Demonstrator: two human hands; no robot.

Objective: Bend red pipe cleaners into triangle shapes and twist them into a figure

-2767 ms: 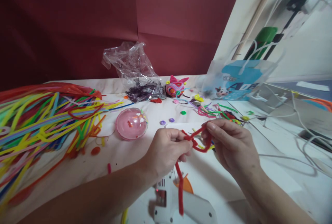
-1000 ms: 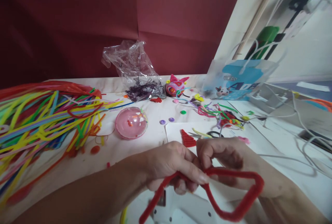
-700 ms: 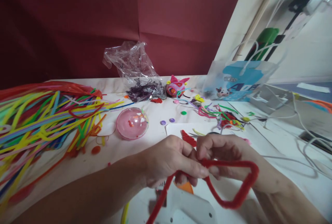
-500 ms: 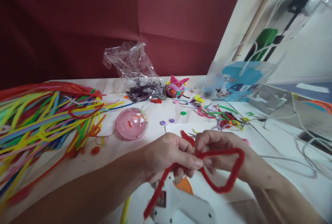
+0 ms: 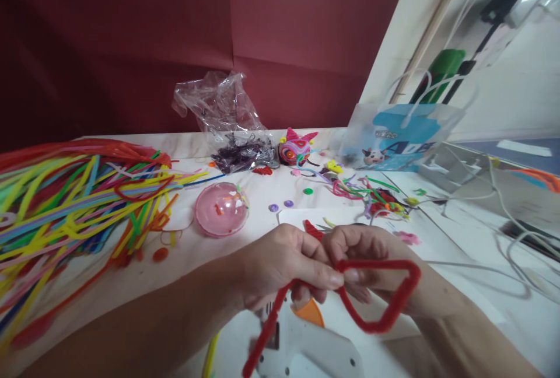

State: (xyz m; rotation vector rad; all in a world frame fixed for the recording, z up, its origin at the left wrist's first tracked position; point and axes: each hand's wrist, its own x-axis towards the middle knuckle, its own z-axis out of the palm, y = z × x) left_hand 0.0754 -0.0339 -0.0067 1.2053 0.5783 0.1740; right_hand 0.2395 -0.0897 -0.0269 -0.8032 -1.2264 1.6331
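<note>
Both hands meet low in the middle of the view over the white table (image 5: 227, 249). My left hand (image 5: 284, 264) is closed, pinching a red pipe cleaner (image 5: 394, 302) where its two strands cross. My right hand (image 5: 371, 258) is closed on the same crossing from the other side. The pipe cleaner forms a triangular loop to the right in front of my right wrist, and its free tail hangs down to the left. A white glue gun (image 5: 306, 349) lies right below the hands.
A big heap of coloured pipe cleaners (image 5: 65, 203) fills the left. A pink clear ball (image 5: 221, 209), small buttons, a crumpled plastic bag (image 5: 219, 104), a pink craft figure (image 5: 295, 144), pipe cleaner scraps (image 5: 371, 194), a blue-printed bag (image 5: 398, 133) and white cables (image 5: 503, 220) lie beyond.
The hands came nearer and lower than at first and the pipe cleaner was bent into a large triangular loop. In the last second the loop shifted slightly while both pinches held.
</note>
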